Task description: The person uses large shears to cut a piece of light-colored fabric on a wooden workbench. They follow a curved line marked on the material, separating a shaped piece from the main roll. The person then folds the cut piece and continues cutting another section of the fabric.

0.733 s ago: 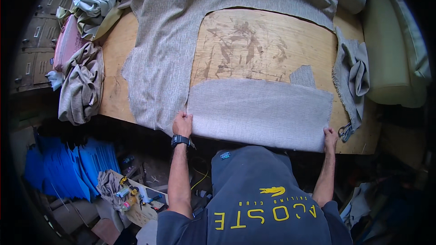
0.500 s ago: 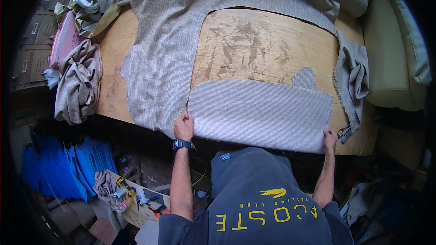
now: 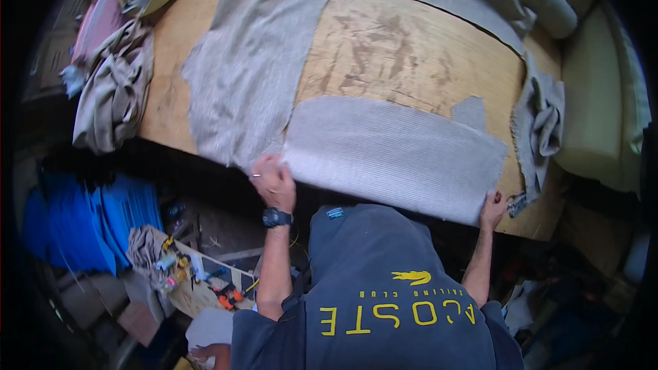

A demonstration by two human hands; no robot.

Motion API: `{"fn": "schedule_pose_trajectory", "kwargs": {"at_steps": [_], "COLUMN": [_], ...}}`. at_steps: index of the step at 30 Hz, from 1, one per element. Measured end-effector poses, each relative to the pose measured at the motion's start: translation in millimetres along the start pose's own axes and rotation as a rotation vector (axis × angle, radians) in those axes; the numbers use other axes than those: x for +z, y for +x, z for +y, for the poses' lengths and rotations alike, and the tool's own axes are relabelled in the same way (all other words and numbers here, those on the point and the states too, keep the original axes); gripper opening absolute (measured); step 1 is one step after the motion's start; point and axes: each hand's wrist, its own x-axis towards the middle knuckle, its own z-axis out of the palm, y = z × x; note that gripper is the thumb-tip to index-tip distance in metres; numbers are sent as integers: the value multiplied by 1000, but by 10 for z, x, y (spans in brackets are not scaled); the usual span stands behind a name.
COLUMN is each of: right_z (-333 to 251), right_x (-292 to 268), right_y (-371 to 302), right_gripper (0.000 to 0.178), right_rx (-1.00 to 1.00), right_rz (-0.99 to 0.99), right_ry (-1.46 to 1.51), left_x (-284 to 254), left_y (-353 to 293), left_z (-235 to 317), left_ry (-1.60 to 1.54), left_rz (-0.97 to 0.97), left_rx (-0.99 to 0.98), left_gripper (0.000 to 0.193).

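A cut piece of grey woven fabric (image 3: 391,151) lies on the wooden table (image 3: 384,48), along its front edge. My left hand (image 3: 276,181), with a ring and a black wristwatch (image 3: 276,217), is just off the piece's near left corner. Its fingers are loosely bent and somewhat blurred, apart from the corner and beside the larger grey cloth (image 3: 240,96). At the near right corner, my right hand (image 3: 492,210) has its fingers closed on the fabric's edge. Dark-handled scissors (image 3: 517,204) rest just right of it, partly under a crumpled fabric strip (image 3: 548,116).
Crumpled brown cloth (image 3: 113,89) hangs over the table's left end. A cream padded piece (image 3: 593,89) stands at the right. Below left are blue sheets (image 3: 92,223) and a board (image 3: 199,294) holding tools. A small grey fabric scrap (image 3: 469,113) sits beyond the piece.
My left hand has lifted away from the fabric's left corner and turned, its fingers loosening. My right hand stays at the right corner. The whole view has tilted and shifted slightly.
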Motion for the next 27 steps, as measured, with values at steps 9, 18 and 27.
{"fn": "schedule_pose_trajectory", "kwargs": {"at_steps": [9, 18, 27], "right_z": [110, 124, 34], "right_x": [-10, -77, -46], "right_y": [-20, 24, -11], "right_gripper": [42, 41, 40], "right_rx": [-130, -142, -18], "right_rz": [-3, -85, -68], "right_ry": [-9, 52, 9], "left_x": [297, 825, 1007], "left_y": [-848, -879, -751], "left_z": [-112, -189, -361], "left_ry": [-66, -469, -628], "left_rz": [-19, 355, 479], "left_rx": [-206, -1008, -1055], "left_gripper": [28, 34, 19]}}
